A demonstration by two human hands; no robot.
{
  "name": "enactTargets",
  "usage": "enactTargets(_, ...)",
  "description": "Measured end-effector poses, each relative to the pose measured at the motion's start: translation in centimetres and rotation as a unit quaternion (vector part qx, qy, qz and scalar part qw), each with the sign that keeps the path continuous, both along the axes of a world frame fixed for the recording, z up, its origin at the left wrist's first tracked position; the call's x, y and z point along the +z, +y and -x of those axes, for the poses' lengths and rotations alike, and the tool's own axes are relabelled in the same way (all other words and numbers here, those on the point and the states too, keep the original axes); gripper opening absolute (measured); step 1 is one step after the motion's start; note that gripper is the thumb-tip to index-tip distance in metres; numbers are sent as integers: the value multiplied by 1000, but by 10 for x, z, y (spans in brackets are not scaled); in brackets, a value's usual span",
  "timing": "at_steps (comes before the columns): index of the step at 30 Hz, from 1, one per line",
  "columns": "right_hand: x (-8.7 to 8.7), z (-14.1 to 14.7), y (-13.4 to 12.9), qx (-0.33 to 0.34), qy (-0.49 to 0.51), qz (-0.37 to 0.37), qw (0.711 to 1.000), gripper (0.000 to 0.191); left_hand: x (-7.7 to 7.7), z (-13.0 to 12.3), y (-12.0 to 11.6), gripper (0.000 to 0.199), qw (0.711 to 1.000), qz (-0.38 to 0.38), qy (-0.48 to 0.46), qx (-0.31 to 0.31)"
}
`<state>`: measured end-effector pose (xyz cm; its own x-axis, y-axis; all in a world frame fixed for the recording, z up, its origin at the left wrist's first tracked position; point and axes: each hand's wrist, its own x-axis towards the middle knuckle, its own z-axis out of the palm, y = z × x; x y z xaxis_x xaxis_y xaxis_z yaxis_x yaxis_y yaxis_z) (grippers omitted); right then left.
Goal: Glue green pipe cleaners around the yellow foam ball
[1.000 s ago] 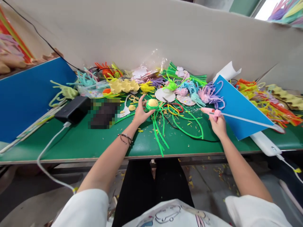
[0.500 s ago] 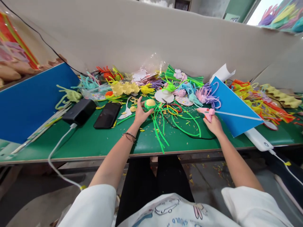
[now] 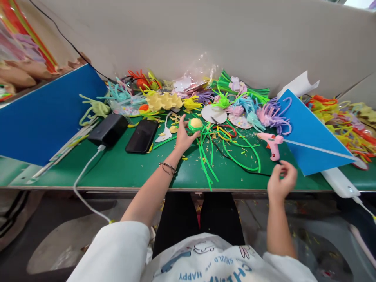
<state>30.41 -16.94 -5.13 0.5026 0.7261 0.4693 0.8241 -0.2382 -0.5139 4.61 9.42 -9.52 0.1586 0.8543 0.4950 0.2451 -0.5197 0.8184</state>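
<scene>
The left hand (image 3: 184, 140) is cupping the ball (image 3: 196, 124) at mid-counter (image 3: 141, 172), thumb and fingers half curled against its sides. The right hand (image 3: 282, 182) is curling nearly closed below the gun's (image 3: 273, 145) grip; it seems to be pinching the cord (image 3: 265, 174), though the fingers are partly hiding the hold. To be working well, the right hand should be guiding the cord gently, not tipping the gun or swinging its nozzle toward the other hand. The left should be steadying the ball lightly, not squashing it.

The ball is sitting well apart from the nozzle, which is pointing its way. Its pale yellow top is showing bare and rounded; bright green is ringing its sides. Long green stems (image 3: 259, 160) are trailing beside it, some toward the counter's near edge, others looping right.
</scene>
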Motion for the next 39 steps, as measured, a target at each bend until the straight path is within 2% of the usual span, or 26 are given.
enactTargets(1,-1,15,0,32,-4,2,999,50,1,0,-2,98,1000,-9,1,-2)
enactTargets(3,-1,46,7,143,-14,30,989,33,2,0,-5,99,1000,-26,-1,-2)
enactTargets(5,2,75,17,274,-35,75,958,23,4,1,-5,100,999,-37,-12,12)
enactTargets(7,9,98,30,373,-64,121,918,22,4,4,-2,101,998,-40,-26,35)
enactTargets(10,19,118,51,436,-100,176,877,28,5,11,2,100,996,-38,-38,65)
enactTargets(13,25,123,71,458,-120,205,856,32,6,17,4,98,994,-38,-58,90)
enactTargets(16,24,124,91,460,-138,229,847,31,8,18,4,98,987,-21,-110,113)
enactTargets(18,17,125,103,445,-146,241,850,25,10,16,4,99,983,-5,-141,119)
enactTargets(23,4,121,128,414,-151,236,866,21,13,17,5,95,975,10,-191,116)
enactTargets(26,13,115,144,417,-152,224,868,17,16,26,10,83,963,15,-233,136)
enactTargets(28,22,117,160,398,-155,210,880,19,19,35,14,76,953,17,-260,155)
enactTargets(30,31,126,180,377,-163,190,892,26,23,43,17,74,944,22,-282,169)
enactTargets(33,32,153,209,388,-186,181,885,37,26,51,21,77,934,34,-308,179)
enactTargets(36,22,181,226,427,-210,194,858,36,27,54,22,82,928,51,-325,177)
enactTargets(39,9,194,234,460,-219,192,839,35,28,53,22,86,927,60,-331,167)
